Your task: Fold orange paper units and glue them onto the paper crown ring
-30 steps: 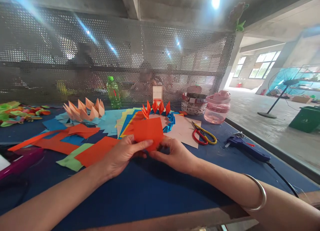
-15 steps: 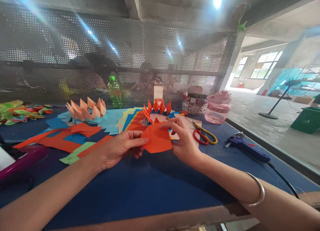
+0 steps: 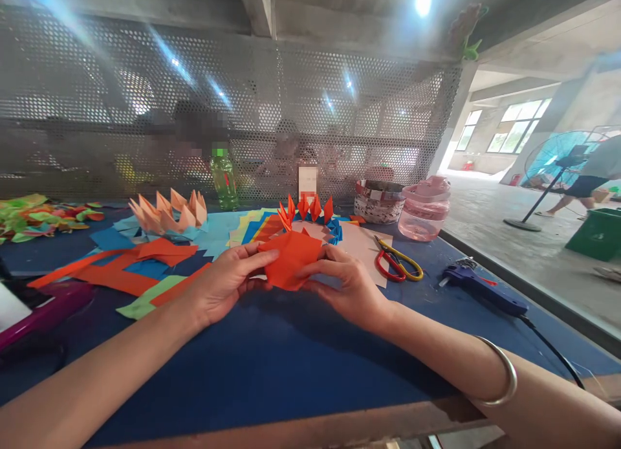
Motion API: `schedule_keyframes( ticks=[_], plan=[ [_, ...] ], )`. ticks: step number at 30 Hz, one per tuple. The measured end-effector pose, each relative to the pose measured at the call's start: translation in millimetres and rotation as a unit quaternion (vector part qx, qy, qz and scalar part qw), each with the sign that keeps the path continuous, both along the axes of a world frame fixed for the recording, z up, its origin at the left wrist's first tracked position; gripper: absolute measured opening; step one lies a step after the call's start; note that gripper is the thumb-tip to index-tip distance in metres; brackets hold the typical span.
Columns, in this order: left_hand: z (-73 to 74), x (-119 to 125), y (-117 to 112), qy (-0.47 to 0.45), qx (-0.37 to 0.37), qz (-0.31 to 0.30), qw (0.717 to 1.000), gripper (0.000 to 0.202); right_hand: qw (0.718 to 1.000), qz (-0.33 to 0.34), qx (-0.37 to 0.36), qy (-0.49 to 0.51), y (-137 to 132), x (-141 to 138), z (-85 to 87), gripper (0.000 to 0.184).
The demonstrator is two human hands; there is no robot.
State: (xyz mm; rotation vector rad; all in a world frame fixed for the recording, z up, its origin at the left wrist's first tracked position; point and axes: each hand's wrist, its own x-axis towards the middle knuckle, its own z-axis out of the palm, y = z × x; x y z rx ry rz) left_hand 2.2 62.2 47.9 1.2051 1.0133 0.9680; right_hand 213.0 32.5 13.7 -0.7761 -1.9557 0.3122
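Observation:
Both hands hold one orange sheet of paper (image 3: 290, 260) just above the blue table (image 3: 272, 365). My left hand (image 3: 224, 284) pinches its left edge between thumb and fingers. My right hand (image 3: 345, 286) grips its right side, a silver bangle (image 3: 502, 376) on that wrist. The paper is partly folded over. Just behind it stands a ring of folded orange and blue paper points (image 3: 310, 217) on a stack of coloured sheets (image 3: 252, 231).
Scissors (image 3: 396, 262) and a blue glue gun (image 3: 482, 290) lie to the right, a pink jar (image 3: 424, 208) and a patterned bowl (image 3: 377, 200) behind them. Orange and green paper scraps (image 3: 136, 277), a peach paper crown (image 3: 167, 213) and a green bottle (image 3: 224, 177) are on the left. A perforated metal screen (image 3: 218, 106) backs the table.
The orange sheet was held flat and upright, then turned and folded down between the hands. My right hand rose to its top edge and came back to its right side. A person has appeared at far right.

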Motion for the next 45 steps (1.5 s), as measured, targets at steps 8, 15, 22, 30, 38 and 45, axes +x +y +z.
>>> schedule_keyframes(
  ticks=[8, 15, 22, 30, 38, 45],
  plan=[
    [-2.2, 4, -6, -0.004, 0.000, -0.050, 0.999, 0.023, 0.993, -0.014, -0.110, 0.051, -3, -3, 4.1, 0.007],
    [-6.5, 9, -12, 0.014, 0.010, -0.108, 0.994, 0.026, 0.984, -0.040, -0.154, 0.076, -5, -6, 6.5, 0.015],
    [-7.4, 11, -15, 0.043, 0.070, -0.127, 0.989, 0.022, 0.979, -0.047, -0.174, 0.097, -6, -8, 4.4, 0.013],
    [-10.0, 16, -19, 0.033, 0.071, -0.064, 0.995, 0.021, 0.976, -0.052, -0.166, 0.134, -6, -11, 2.9, 0.017],
    [-9.9, 15, -16, 0.029, 0.063, -0.050, 0.996, 0.022, 0.976, -0.037, -0.170, 0.127, -7, -11, 1.1, 0.038],
    [-9.8, 15, -14, 0.033, 0.059, -0.035, 0.997, 0.023, 0.976, -0.032, -0.172, 0.129, -6, -10, 0.8, 0.033]
  ],
)
